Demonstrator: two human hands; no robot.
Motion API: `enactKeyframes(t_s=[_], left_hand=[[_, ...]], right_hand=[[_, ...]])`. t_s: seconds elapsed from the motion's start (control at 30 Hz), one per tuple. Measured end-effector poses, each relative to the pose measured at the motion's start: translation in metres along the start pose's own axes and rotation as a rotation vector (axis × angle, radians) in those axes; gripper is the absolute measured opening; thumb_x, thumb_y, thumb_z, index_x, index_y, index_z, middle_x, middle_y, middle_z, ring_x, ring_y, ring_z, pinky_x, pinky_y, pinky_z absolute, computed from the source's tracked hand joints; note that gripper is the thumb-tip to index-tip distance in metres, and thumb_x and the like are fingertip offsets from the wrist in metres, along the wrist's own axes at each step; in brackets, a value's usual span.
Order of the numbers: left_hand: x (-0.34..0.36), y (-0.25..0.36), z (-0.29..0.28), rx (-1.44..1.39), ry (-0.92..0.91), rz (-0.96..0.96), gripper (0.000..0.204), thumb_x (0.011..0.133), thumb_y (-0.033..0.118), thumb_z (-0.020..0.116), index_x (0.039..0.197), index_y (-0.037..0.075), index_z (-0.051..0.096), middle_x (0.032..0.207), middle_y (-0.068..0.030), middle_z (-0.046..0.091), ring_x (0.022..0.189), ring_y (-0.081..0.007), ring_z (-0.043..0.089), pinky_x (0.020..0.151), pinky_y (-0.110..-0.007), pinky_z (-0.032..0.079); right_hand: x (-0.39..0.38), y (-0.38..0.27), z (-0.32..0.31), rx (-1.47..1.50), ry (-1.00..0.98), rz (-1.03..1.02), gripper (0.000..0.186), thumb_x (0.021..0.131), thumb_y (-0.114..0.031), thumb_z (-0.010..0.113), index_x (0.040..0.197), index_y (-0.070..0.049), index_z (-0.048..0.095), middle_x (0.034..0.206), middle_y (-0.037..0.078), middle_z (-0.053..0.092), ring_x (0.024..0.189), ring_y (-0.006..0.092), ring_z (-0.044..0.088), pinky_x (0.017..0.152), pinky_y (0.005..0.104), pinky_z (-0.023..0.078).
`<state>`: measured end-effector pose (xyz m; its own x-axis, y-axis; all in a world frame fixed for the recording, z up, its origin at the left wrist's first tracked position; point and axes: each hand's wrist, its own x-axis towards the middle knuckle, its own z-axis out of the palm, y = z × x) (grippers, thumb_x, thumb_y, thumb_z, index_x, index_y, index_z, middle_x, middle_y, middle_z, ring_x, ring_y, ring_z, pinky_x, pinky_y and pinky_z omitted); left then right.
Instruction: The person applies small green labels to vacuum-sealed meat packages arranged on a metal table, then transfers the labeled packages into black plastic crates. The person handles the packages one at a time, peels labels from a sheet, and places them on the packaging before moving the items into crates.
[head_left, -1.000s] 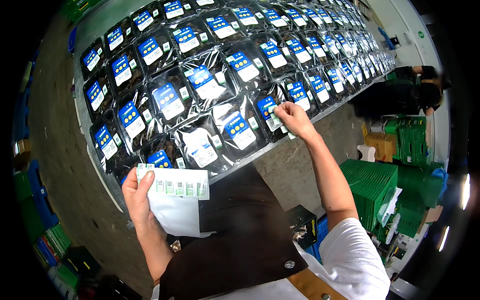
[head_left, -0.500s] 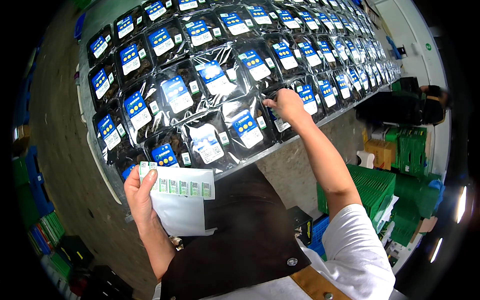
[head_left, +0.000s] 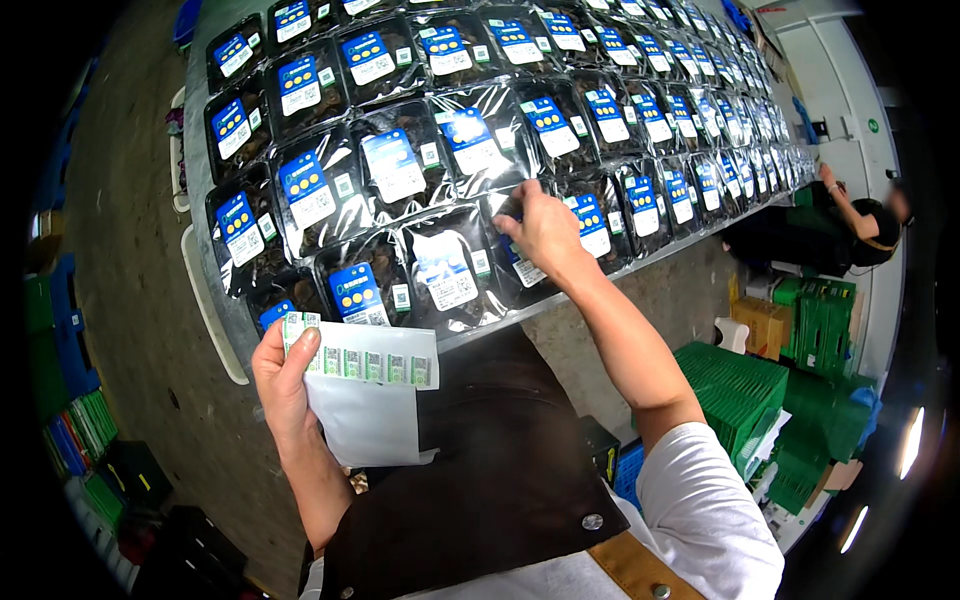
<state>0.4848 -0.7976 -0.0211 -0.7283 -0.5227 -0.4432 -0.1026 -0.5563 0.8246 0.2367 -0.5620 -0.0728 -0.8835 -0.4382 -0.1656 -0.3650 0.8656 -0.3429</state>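
Pinching a sticker sheet (head_left: 365,420) under its thumb, a worker's left hand (head_left: 285,375) hangs by the counter (head_left: 235,332); the right hand (head_left: 545,235), part-open, any hold unclear, is over a film-wrapped tray (head_left: 530,273) in the near row. Beyond lie more trays (head_left: 395,165) and, farthest, another person (head_left: 865,235).

A seemingly metal table (head_left: 224,13) bears wrapped black trays (head_left: 397,165).
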Motion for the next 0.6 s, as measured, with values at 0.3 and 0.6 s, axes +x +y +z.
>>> enactKeyframes(t_s=[0.3, 0.6], left_hand=[[-0.009, 0.004, -0.024, -0.040, 0.034, 0.018, 0.010, 0.086, 0.005, 0.064, 0.095, 0.001, 0.063, 0.084, -0.0049, 0.068, 0.067, -0.0070, 0.061, 0.063, -0.021, 0.048], [-0.025, 0.006, -0.069, -0.084, 0.122, 0.052, 0.012, 0.087, 0.007, 0.063, 0.097, -0.001, 0.063, 0.085, -0.0059, 0.068, 0.069, -0.0078, 0.062, 0.065, -0.022, 0.049]], right_hand=[[0.004, -0.060, 0.047, 0.703, -0.338, -0.084, 0.041, 0.080, -0.004, 0.066, 0.118, 0.001, 0.050, 0.072, 0.004, 0.062, 0.069, 0.0126, 0.062, 0.064, 0.0277, 0.049], [-0.012, -0.116, 0.040, 0.678, -0.262, -0.118, 0.035, 0.081, -0.012, 0.071, 0.108, 0.001, 0.053, 0.076, 0.000, 0.057, 0.062, 0.0066, 0.050, 0.058, 0.0236, 0.044]])
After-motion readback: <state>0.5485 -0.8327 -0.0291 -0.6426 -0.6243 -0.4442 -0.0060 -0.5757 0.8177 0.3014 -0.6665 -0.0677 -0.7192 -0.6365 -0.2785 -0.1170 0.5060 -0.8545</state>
